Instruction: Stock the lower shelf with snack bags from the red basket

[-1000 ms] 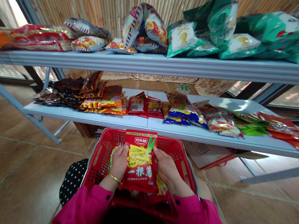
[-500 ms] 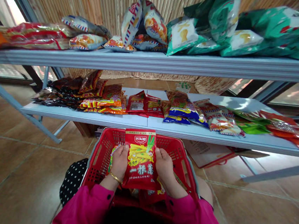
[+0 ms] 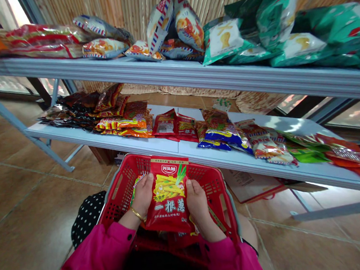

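A red snack bag (image 3: 168, 195) with yellow sticks and a green onion printed on it is held upright above a red plastic basket (image 3: 218, 182). My left hand (image 3: 144, 195) grips its left edge, thumb on the front. On the right edge, my right hand (image 3: 197, 199) holds it the same way. The fingers behind the bag are hidden. Other snack bags lie in the basket beneath, partly covered by the held bag and my hands. Two similar red bags (image 3: 186, 127) rest on the lower shelf beyond the basket.
The lower shelf (image 3: 165, 145) carries dark, orange, blue-edged and green packets. Orange, red, white and green chip bags (image 3: 223, 39) line the upper shelf (image 3: 148, 70). A cardboard box (image 3: 251, 183) sits under the lower shelf, and a metal leg (image 3: 340, 210) reaches across the tiled floor at right.
The held bag has shifted very slightly down and left, its lower part now nearer me. Both hands keep their grip, and the view has moved a little.
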